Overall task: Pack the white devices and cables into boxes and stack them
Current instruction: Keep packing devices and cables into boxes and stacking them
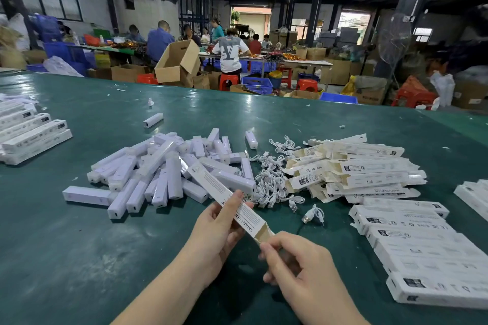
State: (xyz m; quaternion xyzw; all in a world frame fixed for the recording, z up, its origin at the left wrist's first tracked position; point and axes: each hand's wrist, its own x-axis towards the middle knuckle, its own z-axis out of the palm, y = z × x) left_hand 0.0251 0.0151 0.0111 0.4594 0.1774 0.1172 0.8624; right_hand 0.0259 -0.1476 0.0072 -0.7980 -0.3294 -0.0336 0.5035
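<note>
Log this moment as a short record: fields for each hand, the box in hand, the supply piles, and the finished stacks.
left hand: grips the held box around its middle
right hand: pinches the near end flap of the box
held box: long, white, printed; near end open, tilted away over the table
devices pile: loose white devices heaped left of centre
cables: white coiled cables between devices and flat boxes
empty boxes: unfilled cartons heaped on the right
stacked boxes: rows near right; another stack far left
table: green surface
</note>
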